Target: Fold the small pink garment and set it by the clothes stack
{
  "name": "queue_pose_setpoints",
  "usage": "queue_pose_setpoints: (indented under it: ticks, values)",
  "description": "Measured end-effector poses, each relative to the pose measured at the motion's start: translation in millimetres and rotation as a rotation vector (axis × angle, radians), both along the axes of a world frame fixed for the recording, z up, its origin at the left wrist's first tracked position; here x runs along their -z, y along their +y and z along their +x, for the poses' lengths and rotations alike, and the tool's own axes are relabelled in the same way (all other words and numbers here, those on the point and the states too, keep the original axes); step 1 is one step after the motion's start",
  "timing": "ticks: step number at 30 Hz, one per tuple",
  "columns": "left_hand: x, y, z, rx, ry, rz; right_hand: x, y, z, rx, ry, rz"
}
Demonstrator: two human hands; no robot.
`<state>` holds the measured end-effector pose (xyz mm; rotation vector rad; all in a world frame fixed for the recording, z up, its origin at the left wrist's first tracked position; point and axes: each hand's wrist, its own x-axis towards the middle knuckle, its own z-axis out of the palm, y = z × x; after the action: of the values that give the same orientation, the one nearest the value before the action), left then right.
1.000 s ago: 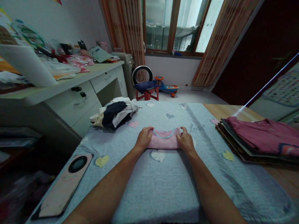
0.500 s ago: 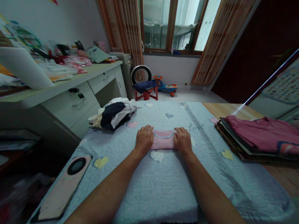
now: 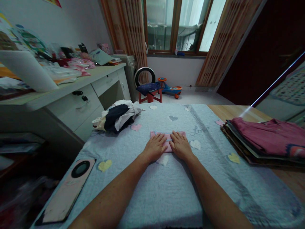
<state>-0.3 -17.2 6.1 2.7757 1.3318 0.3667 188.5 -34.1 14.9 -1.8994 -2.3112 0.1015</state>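
Pink folded garment, a small neat rectangle, lies flat at the centre of a pale blue quilted blanket printed with hearts; only its far edge and corners show, since both hands cover the rest.

Left hand rests palm down on the garment's left half, fingers straight and slightly spread, gripping nothing; right hand mirrors it on the right half, also flat and unclenched; the two thumbs lie just beside each other over the middle.

Around the garment: at 10 o'clock, a loose heap of unfolded clothes in white, navy and cream; at 3 o'clock, well apart, a tidy stack of folded clothes topped by a dark pink piece, sitting on bare wooden tabletop; at 8 o'clock, a phone lying back upward near the blanket's edge (its round camera ring faces the ceiling); beyond it, a cluttered white desk.

Likely risks: the blanket looks soft and thick, so palms sliding under pressure could drag the top layer askew or bunch the blanket beneath; a small, thick fold may spring open once the weight lifts; uneven pressure from the two hands could skew the edges.
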Motion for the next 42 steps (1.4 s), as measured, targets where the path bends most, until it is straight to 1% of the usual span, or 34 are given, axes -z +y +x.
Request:
queue_pose_setpoints:
  ticks: [3,5,8,10,12,17,21,24,28,30,36,39,42]
  values:
    - [-2.7,1.7,-2.8,0.014,-0.035,0.012,-1.5,-0.6,-1.6,0.013,0.012,0.022]
    - [-3.9,4.2,-5.3,0.005,-0.054,0.014,-2.7,-2.0,-2.7,0.006,0.039,0.068]
    - [-4.4,8.5,-8.1,-0.008,-0.043,-0.01,-4.0,-3.9,-4.8,-0.083,0.086,0.127]
    - [-3.6,11.0,-9.2,-0.003,-0.024,-0.029,-3.6,-4.3,-6.5,-0.151,0.099,0.104]
    - [-2.0,12.7,-10.0,-0.005,-0.009,-0.035,-2.5,-3.9,-7.8,-0.175,0.086,0.056]
    - [0.4,13.6,-10.9,-0.012,-0.004,-0.003,-2.2,-2.4,-9.6,-0.147,0.033,0.009]
    - [-2.5,11.0,-8.3,-0.017,-0.015,0.028,-1.7,-1.4,-9.2,-0.146,0.059,0.011]
    - [-3.5,9.2,-5.4,0.022,-0.016,0.029,2.4,2.5,-4.8,-0.143,0.142,0.057]
    - [-1.9,9.1,-4.4,0.049,-0.005,-0.022,8.6,9.2,4.9,-0.057,0.231,0.159]
    - [-1.8,9.4,-5.2,0.041,0.0,-0.042,9.6,10.2,8.2,-0.026,0.197,0.161]
    - [-3.7,10.5,-8.0,0.006,0.025,-0.067,6.6,5.7,6.6,0.018,0.005,0.092]
    - [-3.5,10.9,-8.7,-0.006,0.026,-0.063,6.0,4.8,5.3,0.047,-0.016,0.086]
    - [-3.1,10.7,-8.9,-0.023,0.004,-0.04,5.2,4.7,5.5,0.061,0.011,0.096]
